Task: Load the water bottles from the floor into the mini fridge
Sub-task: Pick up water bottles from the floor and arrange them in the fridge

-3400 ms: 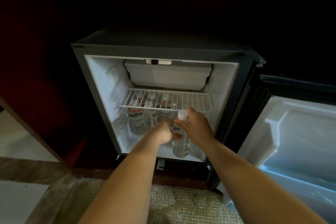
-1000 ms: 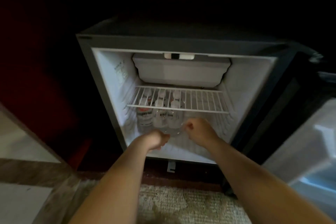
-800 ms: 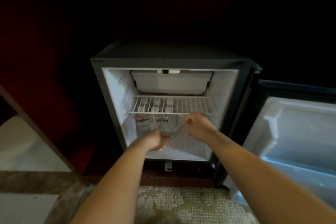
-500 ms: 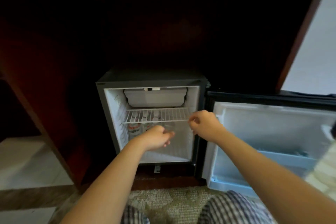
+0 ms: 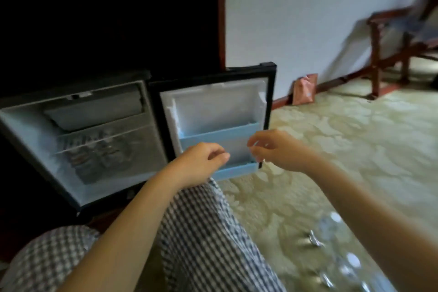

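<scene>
The carpet covered the floor. The mini fridge stood at the left with its door wide open. Blurry water bottles, maybe four or more, sat on the carpet at the lower right. Other bottles stood inside the fridge under the wire shelf. The left hand and right hand hung in front of the door, fingers loosely curled, holding nothing.

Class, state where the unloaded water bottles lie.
Head view, lower right: the loose bottles lie on the carpet beneath the right forearm, right of the checked trouser leg.
</scene>
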